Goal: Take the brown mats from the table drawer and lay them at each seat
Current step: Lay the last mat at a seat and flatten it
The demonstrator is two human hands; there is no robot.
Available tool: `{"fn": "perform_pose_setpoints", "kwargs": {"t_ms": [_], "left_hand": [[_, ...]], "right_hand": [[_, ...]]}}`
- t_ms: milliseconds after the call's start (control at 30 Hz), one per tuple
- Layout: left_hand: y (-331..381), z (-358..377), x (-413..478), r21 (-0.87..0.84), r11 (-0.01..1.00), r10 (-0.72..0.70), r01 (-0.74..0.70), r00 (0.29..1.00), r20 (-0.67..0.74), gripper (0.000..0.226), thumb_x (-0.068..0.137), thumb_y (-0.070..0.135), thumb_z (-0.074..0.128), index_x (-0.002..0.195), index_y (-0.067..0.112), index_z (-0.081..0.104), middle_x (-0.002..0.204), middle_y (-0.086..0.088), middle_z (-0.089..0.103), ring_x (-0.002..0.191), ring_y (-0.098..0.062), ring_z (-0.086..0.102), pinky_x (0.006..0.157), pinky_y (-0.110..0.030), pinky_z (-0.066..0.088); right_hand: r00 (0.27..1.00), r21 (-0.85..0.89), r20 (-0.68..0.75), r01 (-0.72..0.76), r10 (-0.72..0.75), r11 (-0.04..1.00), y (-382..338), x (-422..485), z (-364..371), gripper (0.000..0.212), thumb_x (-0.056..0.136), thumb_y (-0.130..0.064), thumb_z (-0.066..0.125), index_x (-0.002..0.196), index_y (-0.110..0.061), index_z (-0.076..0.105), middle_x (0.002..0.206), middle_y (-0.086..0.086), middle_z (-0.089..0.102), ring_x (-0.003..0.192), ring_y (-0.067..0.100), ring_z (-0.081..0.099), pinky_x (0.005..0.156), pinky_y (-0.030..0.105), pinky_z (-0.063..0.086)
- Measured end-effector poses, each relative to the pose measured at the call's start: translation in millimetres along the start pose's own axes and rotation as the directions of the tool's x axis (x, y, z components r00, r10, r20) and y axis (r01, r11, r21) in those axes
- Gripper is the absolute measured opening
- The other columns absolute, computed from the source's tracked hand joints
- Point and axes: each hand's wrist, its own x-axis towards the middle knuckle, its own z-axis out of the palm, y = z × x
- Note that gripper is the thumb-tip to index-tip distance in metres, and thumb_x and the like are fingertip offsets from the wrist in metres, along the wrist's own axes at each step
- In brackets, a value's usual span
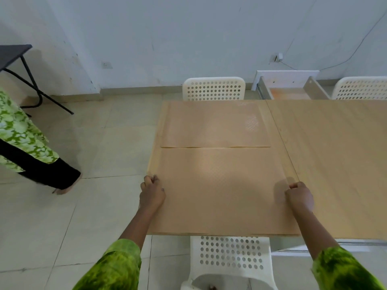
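Brown textured mat (219, 191) lies flat on the pale wooden table (335, 164) at my near seat, touching a second brown mat (213, 124) beyond. My left hand (151, 194) and right hand (300, 197) pinch its side edges, fingers curled.

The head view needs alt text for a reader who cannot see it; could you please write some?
Both hands, left hand and right hand, pinch the side edges of the near brown mat on the wooden table. A second mat lies beyond, before a white chair.
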Motion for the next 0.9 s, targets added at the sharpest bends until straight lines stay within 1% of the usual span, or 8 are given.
{"fn": "perform_pose_setpoints", "kwargs": {"t_ms": [133, 267, 400, 600, 700, 800, 867, 900], "left_hand": [[0.0, 1.0, 0.5, -0.010, 1.000, -0.001, 0.001, 1.000, -0.006, 0.053, 0.096, 0.021, 0.039, 0.145, 0.008, 0.022, 0.138, -0.011, 0.026, 0.122, -0.030, 0.032, 0.092, -0.041, 0.042], [0.9, 0.3, 2.1, -0.046, 0.999, -0.012, 0.011, 1.000, -0.023, 0.052, 0.096, 0.020, 0.039, 0.145, 0.008, 0.023, 0.138, -0.011, 0.027, 0.122, -0.030, 0.033, 0.095, -0.042, 0.041], [3.4, -0.1, 0.3, -0.131, 0.990, -0.051, 0.047, 0.998, -0.029, 0.048, 0.097, 0.020, 0.039, 0.141, 0.007, 0.027, 0.134, -0.012, 0.030, 0.119, -0.032, 0.038, 0.097, -0.044, 0.041], [4.1, -0.3, -2.1, -0.165, 0.984, -0.068, 0.061, 0.997, -0.039, 0.046, 0.096, 0.020, 0.040, 0.138, 0.007, 0.030, 0.133, -0.013, 0.032, 0.118, -0.034, 0.041, 0.097, -0.047, 0.041], [4.2, 0.0, -0.9, -0.148, 0.988, -0.056, 0.049, 0.997, -0.043, 0.046, 0.096, 0.019, 0.040, 0.139, 0.007, 0.030, 0.134, -0.013, 0.031, 0.120, -0.033, 0.038, 0.096, -0.047, 0.040], [3.5, -0.1, 1.1, -0.088, 0.996, -0.024, 0.021, 0.999, -0.040, 0.048, 0.095, 0.018, 0.041, 0.141, 0.008, 0.030, 0.135, -0.012, 0.029, 0.121, -0.032, 0.034, 0.095, -0.046, 0.041], [3.0, -0.6, 1.0, -0.106, 0.993, -0.046, 0.041, 0.998, -0.044, 0.046, 0.095, 0.018, 0.040, 0.139, 0.007, 0.031, 0.134, -0.013, 0.031, 0.120, -0.033, 0.036, 0.095, -0.047, 0.041], [3.6, -0.3, 0.3, -0.089, 0.995, -0.051, 0.046, 0.997, -0.050, 0.044, 0.095, 0.018, 0.038, 0.138, 0.006, 0.033, 0.134, -0.013, 0.031, 0.119, -0.034, 0.036, 0.095, -0.046, 0.041]], "right_hand": [[1.000, 0.000, -0.002, 0.012, -0.012, 1.000, -0.6, -3.0, -1.4, 0.029, 0.082, 0.001, 0.046, 0.110, 0.000, 0.056, 0.085, 0.014, 0.053, 0.076, 0.028, 0.048, 0.058, 0.027, 0.032], [1.000, -0.004, -0.010, 0.015, -0.015, 1.000, -2.5, -4.5, -1.9, 0.030, 0.083, 0.000, 0.046, 0.111, 0.001, 0.056, 0.088, 0.015, 0.054, 0.078, 0.027, 0.046, 0.067, 0.028, 0.034], [1.000, -0.001, -0.007, 0.018, -0.018, 1.000, -1.0, -3.5, -2.0, 0.031, 0.083, 0.000, 0.046, 0.112, 0.001, 0.055, 0.105, 0.022, 0.061, 0.080, 0.027, 0.046, 0.069, 0.029, 0.034], [1.000, -0.013, -0.001, 0.007, -0.007, 1.000, 1.9, 1.4, -0.2, 0.031, 0.082, -0.001, 0.045, 0.111, -0.002, 0.055, 0.106, 0.021, 0.061, 0.083, 0.029, 0.048, 0.068, 0.031, 0.037], [1.000, -0.025, 0.006, 0.011, -0.010, 1.000, 2.2, 5.1, 0.2, 0.030, 0.081, -0.001, 0.046, 0.110, -0.002, 0.056, 0.107, 0.021, 0.061, 0.083, 0.028, 0.048, 0.068, 0.031, 0.037], [1.000, -0.035, 0.001, 0.021, -0.021, 0.999, 2.4, 6.7, 0.7, 0.030, 0.082, -0.002, 0.046, 0.109, -0.001, 0.056, 0.107, 0.021, 0.061, 0.083, 0.028, 0.048, 0.069, 0.029, 0.037], [1.000, -0.046, -0.005, 0.019, -0.020, 0.999, 1.7, 6.1, 1.1, 0.030, 0.083, -0.003, 0.045, 0.111, -0.002, 0.056, 0.111, 0.021, 0.059, 0.090, 0.031, 0.051, 0.071, 0.032, 0.040], [1.000, -0.069, -0.015, 0.014, -0.015, 0.998, 1.1, 4.8, 1.1, 0.031, 0.084, -0.005, 0.044, 0.113, -0.002, 0.055, 0.114, 0.020, 0.056, 0.098, 0.034, 0.052, 0.076, 0.035, 0.042]]}}
